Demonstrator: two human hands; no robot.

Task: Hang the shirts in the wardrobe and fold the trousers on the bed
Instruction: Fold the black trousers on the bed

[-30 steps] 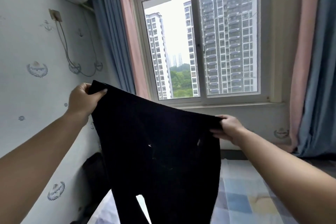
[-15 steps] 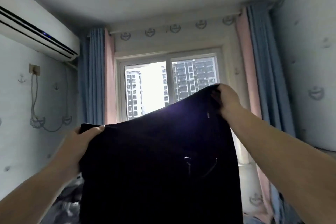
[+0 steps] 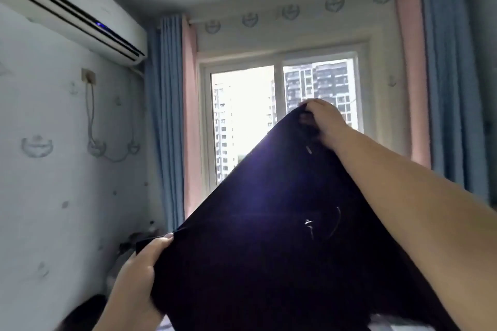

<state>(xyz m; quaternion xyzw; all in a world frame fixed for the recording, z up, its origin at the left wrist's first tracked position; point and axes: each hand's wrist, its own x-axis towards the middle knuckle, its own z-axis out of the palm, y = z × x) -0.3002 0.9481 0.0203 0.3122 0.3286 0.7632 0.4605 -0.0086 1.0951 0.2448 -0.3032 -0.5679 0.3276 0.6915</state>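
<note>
The trousers (image 3: 269,250) are black, almost dark blue where the light shines through. They are held up in the air and spread out wide like a sheet. The top edge is tilted: it runs from low at about 8 o'clock up to high at about 1 o'clock. The cloth is pulled tight along that edge. A few thin pale threads or marks show at about 4 o'clock from the middle. The bottom part runs out of view.
</note>
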